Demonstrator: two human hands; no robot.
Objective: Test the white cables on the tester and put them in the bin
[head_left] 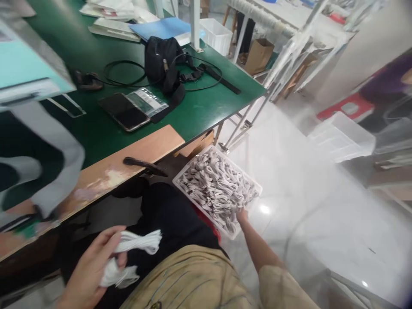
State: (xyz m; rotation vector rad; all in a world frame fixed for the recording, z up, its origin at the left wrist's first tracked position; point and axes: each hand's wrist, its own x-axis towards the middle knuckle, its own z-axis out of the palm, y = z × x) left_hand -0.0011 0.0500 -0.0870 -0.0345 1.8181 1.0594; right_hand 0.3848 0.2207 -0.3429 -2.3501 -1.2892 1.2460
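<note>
My left hand (pixel 92 266) is low at the front left, closed around a bundle of white cords (pixel 138 244) that sticks out to the right over my lap. My right hand (pixel 240 214) reaches down and right into a white crate (pixel 180 178) on the floor beside my knee. The crate is filled with several coiled white cable bundles (pixel 215 189). The fingers are buried among the coils, so I cannot see whether they grip one.
A green worktable (pixel 206 107) with a wooden front board (pixel 128 163) stands ahead, holding a phone (pixel 124 111), a black bag (pixel 161 60) with straps and a black tool (pixel 144 165). White bins (pixel 341 135), a cardboard box (pixel 259 53) and metal racks stand right on the glossy floor.
</note>
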